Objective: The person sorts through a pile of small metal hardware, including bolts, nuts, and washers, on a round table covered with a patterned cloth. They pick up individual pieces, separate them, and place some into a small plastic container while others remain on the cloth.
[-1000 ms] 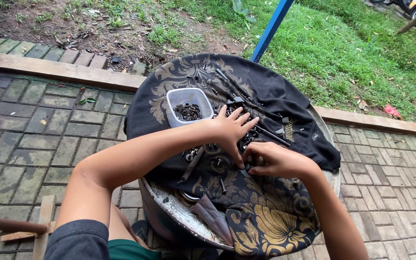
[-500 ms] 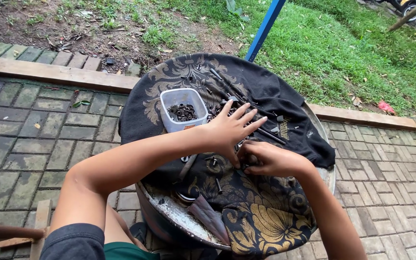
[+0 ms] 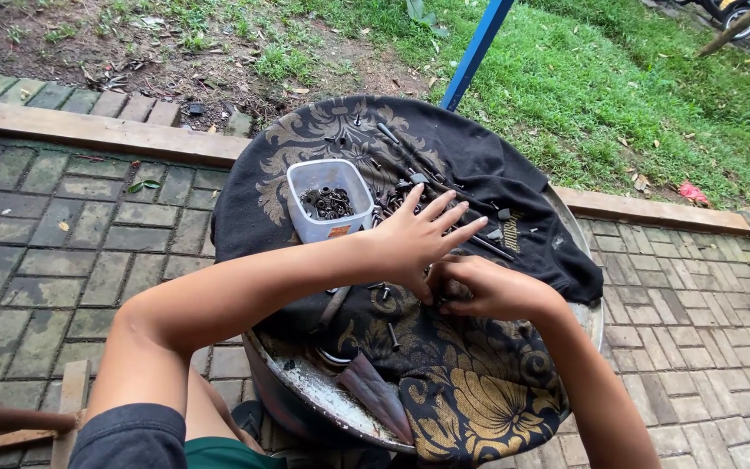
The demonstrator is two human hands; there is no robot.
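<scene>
Dark, rusty bolts and nuts (image 3: 410,195) lie scattered in a heap on a black cloth with gold print (image 3: 479,399) draped over a round metal drum (image 3: 314,382). The left hand (image 3: 414,239) hovers over the heap with fingers fanned open. The right hand (image 3: 488,291) curls closed, pinching something too small to identify. A clear plastic tub (image 3: 330,200) of nuts sits beside them.

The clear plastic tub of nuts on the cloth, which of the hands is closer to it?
Left. The left hand lies spread on the bolts just right of the plastic tub, not touching it. The right hand is curled farther off, beyond the left hand and nearer the person.
</scene>
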